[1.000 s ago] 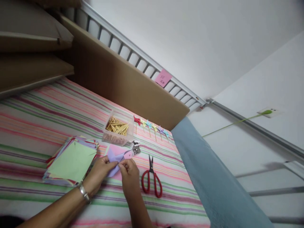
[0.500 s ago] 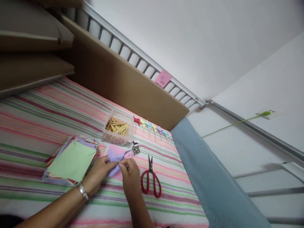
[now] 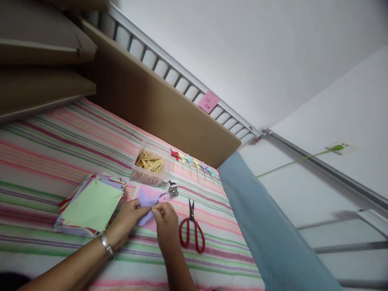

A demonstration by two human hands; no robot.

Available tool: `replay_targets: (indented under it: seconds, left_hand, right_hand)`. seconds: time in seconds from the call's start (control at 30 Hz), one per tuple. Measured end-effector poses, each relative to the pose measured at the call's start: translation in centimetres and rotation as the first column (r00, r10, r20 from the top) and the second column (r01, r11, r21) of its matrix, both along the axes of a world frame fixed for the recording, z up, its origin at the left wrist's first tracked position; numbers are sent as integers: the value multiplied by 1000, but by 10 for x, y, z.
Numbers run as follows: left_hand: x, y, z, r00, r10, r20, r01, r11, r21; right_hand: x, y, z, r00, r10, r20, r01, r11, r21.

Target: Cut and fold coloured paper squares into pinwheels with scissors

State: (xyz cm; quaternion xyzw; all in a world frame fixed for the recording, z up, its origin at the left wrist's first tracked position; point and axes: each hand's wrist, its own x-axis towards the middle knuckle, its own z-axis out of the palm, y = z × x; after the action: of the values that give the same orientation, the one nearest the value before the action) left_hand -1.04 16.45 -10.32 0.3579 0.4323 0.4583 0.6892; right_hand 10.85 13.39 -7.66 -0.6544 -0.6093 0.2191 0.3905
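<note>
Between my two hands is a purple paper pinwheel (image 3: 145, 199), its folded blades partly covered by my fingers. My left hand (image 3: 131, 216) pinches its lower left side between thumb and fingers. At the pinwheel's right side, my right hand (image 3: 166, 218) is closed with fingertips pressed to the paper near its middle; any small part under them is hidden. Beneath lies a pink paper sheet (image 3: 149, 224). Just beyond my right hand sits a shiny metal piece (image 3: 173, 190). Red-handled scissors (image 3: 192, 228) lie to the right, points facing away.
A stack of coloured paper (image 3: 91, 204) lies left of my hands. Behind them stands a clear plastic box (image 3: 145, 178) of thin wooden sticks (image 3: 150, 162). Several small finished pinwheels (image 3: 189, 159) lie in a row beside a brown board (image 3: 169, 121). Cardboard (image 3: 45, 85) is at upper left.
Both hands keep almost the same grip on the purple pinwheel. The view has shifted very slightly; nothing else has visibly moved.
</note>
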Motion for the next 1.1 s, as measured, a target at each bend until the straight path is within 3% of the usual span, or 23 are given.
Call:
replay_targets:
  seconds: [0.13, 0.57, 0.83, 1.1]
  left_hand:
    - [1, 0, -5, 994, -75, 82, 74, 997, 20]
    - [0, -2, -4, 986, -74, 147, 71, 997, 25]
    - [-2, -2, 2, 984, -93, 153, 93, 996, 5]
    - [-1, -2, 6, 958, -175, 228, 179, 984, 5]
  right_hand:
    - [-1, 0, -2, 999, -44, -21, 44, 999, -2]
    - [-5, -3, 1, 989, -87, 121, 73, 990, 117]
    - [-2, 0, 10, 1000, -20, -4, 20, 1000, -15]
    - [3, 1, 18, 994, -64, -90, 58, 996, -73]
